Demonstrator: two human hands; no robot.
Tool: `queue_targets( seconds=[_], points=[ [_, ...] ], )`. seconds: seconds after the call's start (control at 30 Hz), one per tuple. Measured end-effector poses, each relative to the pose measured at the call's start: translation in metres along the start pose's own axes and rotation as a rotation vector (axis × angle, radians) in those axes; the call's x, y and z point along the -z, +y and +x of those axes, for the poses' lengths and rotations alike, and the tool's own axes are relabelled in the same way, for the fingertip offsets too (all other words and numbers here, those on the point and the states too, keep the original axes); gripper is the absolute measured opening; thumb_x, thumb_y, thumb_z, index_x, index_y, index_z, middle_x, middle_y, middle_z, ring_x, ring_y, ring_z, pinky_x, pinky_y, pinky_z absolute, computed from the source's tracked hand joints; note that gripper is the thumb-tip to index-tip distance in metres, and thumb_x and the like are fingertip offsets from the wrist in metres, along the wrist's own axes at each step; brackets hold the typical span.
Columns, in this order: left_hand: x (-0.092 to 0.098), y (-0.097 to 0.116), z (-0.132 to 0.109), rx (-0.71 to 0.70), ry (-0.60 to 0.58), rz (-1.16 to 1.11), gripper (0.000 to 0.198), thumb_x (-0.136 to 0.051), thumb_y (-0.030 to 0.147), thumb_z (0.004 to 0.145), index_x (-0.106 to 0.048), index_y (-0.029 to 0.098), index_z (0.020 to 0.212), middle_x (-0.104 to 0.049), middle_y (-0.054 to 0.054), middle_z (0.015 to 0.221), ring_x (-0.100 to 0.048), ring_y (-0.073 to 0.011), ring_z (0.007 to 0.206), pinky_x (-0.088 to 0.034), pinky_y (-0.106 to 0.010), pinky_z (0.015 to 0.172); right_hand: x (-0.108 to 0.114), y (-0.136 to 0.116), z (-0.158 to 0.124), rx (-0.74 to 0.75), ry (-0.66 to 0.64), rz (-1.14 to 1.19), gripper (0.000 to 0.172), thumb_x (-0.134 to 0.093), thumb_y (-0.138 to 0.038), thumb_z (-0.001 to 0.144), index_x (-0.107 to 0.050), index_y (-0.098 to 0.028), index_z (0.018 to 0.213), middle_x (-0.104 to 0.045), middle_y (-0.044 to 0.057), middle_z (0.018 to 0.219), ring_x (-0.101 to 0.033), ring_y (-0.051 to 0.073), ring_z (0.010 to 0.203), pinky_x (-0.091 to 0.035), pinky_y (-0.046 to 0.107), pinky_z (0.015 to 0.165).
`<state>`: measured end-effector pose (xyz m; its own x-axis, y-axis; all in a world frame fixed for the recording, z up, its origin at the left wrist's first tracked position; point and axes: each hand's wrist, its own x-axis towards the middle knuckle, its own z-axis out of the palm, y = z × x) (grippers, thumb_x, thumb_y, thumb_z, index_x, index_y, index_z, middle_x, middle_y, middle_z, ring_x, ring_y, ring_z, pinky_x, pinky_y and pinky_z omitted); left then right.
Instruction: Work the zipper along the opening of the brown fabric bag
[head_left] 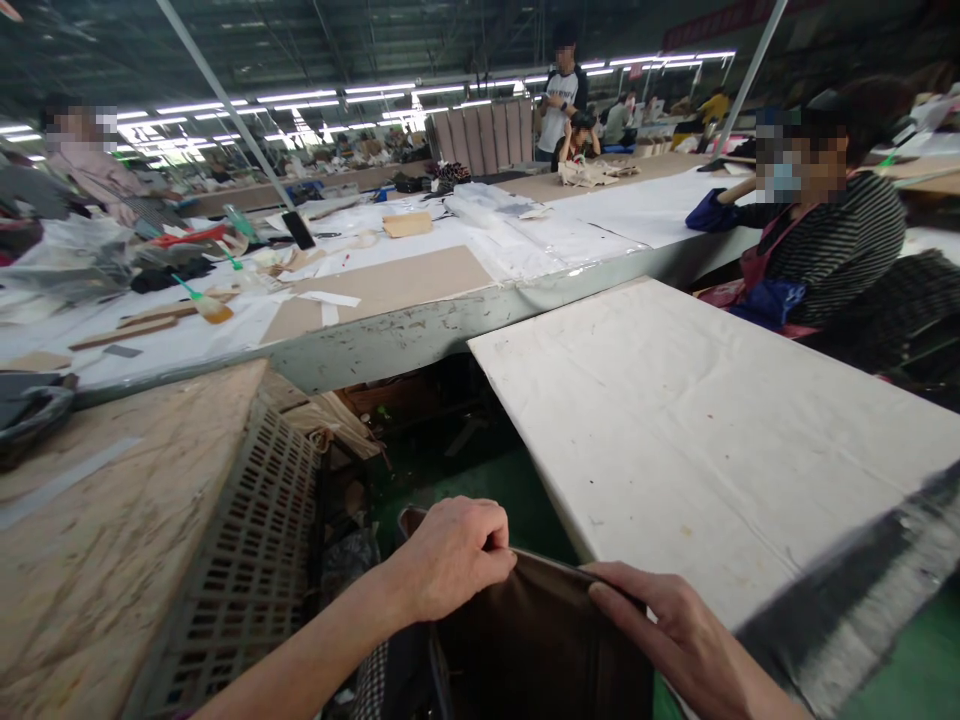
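Note:
A dark brown bag (547,650), seen from above with its inside showing, hangs in front of my body. My left hand (456,555) is closed on its upper edge, thumb and fingers pinched together. On the other side of the same edge, my right hand (664,608) grips with the thumb inside and the fingers over the rim. Between the two hands the edge runs fairly straight. The lower part of the bag goes out of the picture. Just right of it lies the corner of a white-covered table (697,430).
At left stands a worn wooden board (150,480) beside a perforated plastic crate (247,560). A long worktable (390,335) crosses ahead, bearing a glue bottle (210,305), a phone (298,230) and brown sheets. A masked person (832,240) sits at right; others are farther back.

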<state>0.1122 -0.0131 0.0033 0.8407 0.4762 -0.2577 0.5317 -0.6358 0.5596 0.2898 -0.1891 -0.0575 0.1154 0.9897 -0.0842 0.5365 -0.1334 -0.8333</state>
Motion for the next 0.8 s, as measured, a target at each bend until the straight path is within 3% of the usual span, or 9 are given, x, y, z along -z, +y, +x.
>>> queue_targets(
  seconds=[0.1,0.2,0.33,0.53,0.8],
  points=[
    [0.001,0.007,-0.003,0.02,0.0,-0.013,0.015,-0.059,0.019,0.074,-0.053,0.017,0.06,-0.058,0.004,0.065,-0.053,-0.0117,0.063,-0.032,-0.023,0.059,-0.003,-0.012,0.011,0.191,0.084,-0.447,0.03,-0.043,-0.03,0.096,-0.064,-0.024,0.116,-0.07,0.008,0.112,-0.067,0.031,0.095,-0.053,0.041,0.08],
    [0.001,0.012,-0.007,0.008,0.018,-0.004,0.015,-0.062,0.018,0.073,-0.054,0.017,0.061,-0.058,0.004,0.064,-0.053,-0.0112,0.063,-0.032,-0.022,0.058,-0.022,-0.03,0.026,0.213,0.064,-0.617,0.025,-0.051,-0.021,0.091,-0.064,-0.018,0.111,-0.072,0.01,0.098,-0.069,0.029,0.081,-0.053,0.037,0.068],
    [0.002,0.005,-0.017,-0.026,0.026,-0.002,0.011,-0.063,0.016,0.074,-0.058,0.017,0.065,-0.06,0.004,0.067,-0.055,-0.011,0.065,-0.035,-0.021,0.059,-0.045,-0.043,0.04,0.135,0.021,-0.446,0.022,-0.044,-0.02,0.094,-0.065,-0.022,0.088,-0.071,0.001,0.076,-0.069,0.022,0.07,-0.047,0.029,0.059],
    [0.012,-0.019,-0.027,-0.114,-0.061,-0.041,0.007,-0.071,0.026,0.077,-0.069,0.02,0.078,-0.067,0.002,0.083,-0.061,-0.0144,0.079,-0.042,-0.021,0.071,-0.044,-0.035,0.041,0.172,0.016,-0.309,0.026,-0.041,-0.029,0.097,-0.065,-0.026,0.091,-0.07,-0.002,0.074,-0.067,0.018,0.069,-0.043,0.027,0.061],
    [0.018,-0.038,-0.034,-0.042,0.063,-0.106,0.01,-0.068,0.019,0.075,-0.063,0.016,0.067,-0.069,0.0,0.084,-0.061,-0.0135,0.077,-0.042,-0.021,0.071,-0.041,-0.029,0.043,0.111,-0.015,-0.247,0.03,-0.037,-0.039,0.098,-0.065,-0.029,0.093,-0.07,-0.004,0.077,-0.068,0.018,0.072,-0.044,0.025,0.062]
  ],
)
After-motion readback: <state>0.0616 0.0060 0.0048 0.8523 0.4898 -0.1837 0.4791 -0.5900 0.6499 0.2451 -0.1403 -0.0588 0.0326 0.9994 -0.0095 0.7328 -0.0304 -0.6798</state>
